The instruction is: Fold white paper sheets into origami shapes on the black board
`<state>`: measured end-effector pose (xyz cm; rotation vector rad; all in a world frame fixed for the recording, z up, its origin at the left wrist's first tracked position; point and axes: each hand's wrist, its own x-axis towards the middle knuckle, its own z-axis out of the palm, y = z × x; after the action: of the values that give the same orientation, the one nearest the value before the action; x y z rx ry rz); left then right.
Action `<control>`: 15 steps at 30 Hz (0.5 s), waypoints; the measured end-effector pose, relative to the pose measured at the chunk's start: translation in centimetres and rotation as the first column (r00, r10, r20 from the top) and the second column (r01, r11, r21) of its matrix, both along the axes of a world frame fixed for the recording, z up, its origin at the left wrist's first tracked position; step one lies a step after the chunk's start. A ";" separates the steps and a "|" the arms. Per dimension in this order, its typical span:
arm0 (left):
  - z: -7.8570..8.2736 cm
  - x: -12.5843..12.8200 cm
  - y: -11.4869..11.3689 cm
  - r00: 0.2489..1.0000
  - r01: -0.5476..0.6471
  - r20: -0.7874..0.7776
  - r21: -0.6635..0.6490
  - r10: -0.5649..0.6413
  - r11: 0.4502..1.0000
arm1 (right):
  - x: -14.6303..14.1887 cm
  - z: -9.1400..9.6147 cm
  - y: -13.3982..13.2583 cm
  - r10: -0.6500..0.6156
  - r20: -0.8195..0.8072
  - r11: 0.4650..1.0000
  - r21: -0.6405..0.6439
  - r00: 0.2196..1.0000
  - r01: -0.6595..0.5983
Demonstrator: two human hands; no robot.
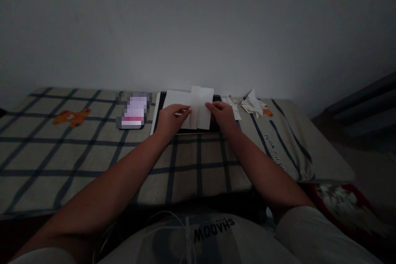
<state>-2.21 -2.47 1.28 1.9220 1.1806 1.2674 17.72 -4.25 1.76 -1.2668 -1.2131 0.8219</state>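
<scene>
A white sheet of paper (204, 111) with a vertical fold stands out over a dark notebook-like pad (162, 103). The fingertips of my left hand (168, 120) pinch together at the paper's left part, near the fold. From the other side, my right hand (225, 115) holds the paper's right edge between thumb and fingers. Another white paper area (176, 97) lies flat behind my left hand on the pad. Part of the pad is hidden under the paper and both hands.
A phone (133, 111) with a lit, blurred screen lies left of the pad. Folded white paper pieces (253, 103) sit to the right. All rest on a checked cloth (93, 152) against a pale wall (198, 29). A red container (361, 192) with paper scraps stands low right.
</scene>
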 end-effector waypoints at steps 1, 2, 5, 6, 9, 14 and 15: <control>0.1 0.0 -0.2 1.000 0.009 -0.023 0.022 -0.009 1.000 | -0.1 0.1 -0.1 0.008 0.012 1.000 0.016 1.000 -0.008; 0.2 0.0 -0.4 0.999 0.021 -0.045 0.026 -0.020 0.999 | -0.3 0.1 -0.3 0.020 0.020 0.999 0.033 1.000 -0.021; 0.5 0.1 -0.7 0.996 0.029 -0.086 0.001 -0.029 1.000 | -0.6 0.3 -0.6 0.092 0.020 0.993 0.074 0.996 -0.093; 0.5 0.2 -0.7 0.996 0.024 -0.084 -0.011 -0.025 1.000 | -0.7 0.3 -0.6 0.121 0.018 0.989 0.081 0.992 -0.122; 0.5 0.2 -0.5 0.999 0.006 -0.049 -0.051 -0.009 0.999 | -0.9 0.4 -0.7 0.202 0.024 0.975 0.088 0.979 -0.204; 0.1 0.2 -0.1 1.000 -0.006 -0.028 -0.093 0.003 0.996 | -1.2 0.2 -0.7 0.311 0.035 0.941 0.129 0.950 -0.313; 0.1 0.2 -0.1 1.000 -0.011 -0.023 -0.098 0.009 0.995 | -1.3 0.1 -0.7 0.338 0.030 0.931 0.135 0.941 -0.339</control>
<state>-2.05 -2.55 1.35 1.8657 1.2422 1.1734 16.47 -4.92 1.86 -0.9602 -1.4932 0.9633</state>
